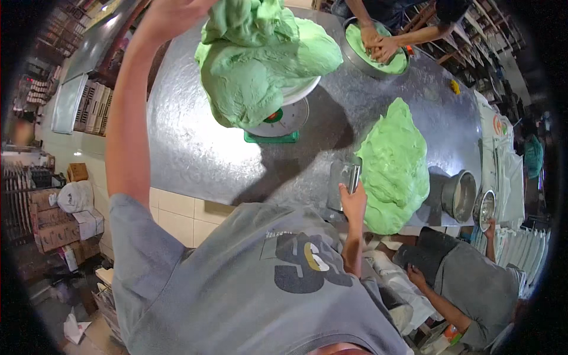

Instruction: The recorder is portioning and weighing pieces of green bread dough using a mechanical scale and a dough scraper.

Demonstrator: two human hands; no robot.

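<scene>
A large mass of green dough [248, 75] hangs over the white pan [306, 91] of a dial scale [279, 126] with a green base. My left hand [184, 13] reaches to the upper left of this dough; the top edge of the view cuts off its fingers, so its grip is hidden. Lower down, my right hand [355, 197] grips the metal handle of a bench scraper [339, 182], whose flat blade is over the steel table [195, 151]. Right beside that hand, a second lump of green dough [395, 173] rests on the tabletop.
Across the table a person's hands [379, 46] press green dough in a round metal pan [377, 73]. A metal pot [459, 197] lies near the right end. Another person [470, 284] at lower right holds a metal bowl [483, 211]. White sacks [501, 155] line the right edge.
</scene>
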